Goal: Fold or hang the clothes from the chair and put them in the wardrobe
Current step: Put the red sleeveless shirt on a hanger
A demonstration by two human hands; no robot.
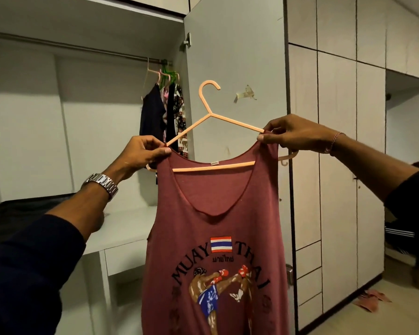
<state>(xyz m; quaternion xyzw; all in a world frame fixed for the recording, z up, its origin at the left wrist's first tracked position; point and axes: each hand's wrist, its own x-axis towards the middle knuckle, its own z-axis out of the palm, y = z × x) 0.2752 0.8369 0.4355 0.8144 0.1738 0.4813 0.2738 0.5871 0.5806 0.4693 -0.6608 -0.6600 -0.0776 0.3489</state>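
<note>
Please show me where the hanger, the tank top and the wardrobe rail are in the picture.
hanger point(209, 114), head view, on the neck where the hook meets the two arms.
tank top point(215, 262), head view, on the printed chest below the neckline.
wardrobe rail point(82, 48), head view, on the bare bar left of the hanging clothes.

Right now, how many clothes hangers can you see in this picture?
At least 4: one peach hanger held in both hands with the red tank top, and about three on the wardrobe rail, two peach, one green. Others may be hidden between the hanging clothes.

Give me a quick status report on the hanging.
Left hand and right hand each pinch a tank top strap on the hanger. Rail ahead, unobstructed.
</note>
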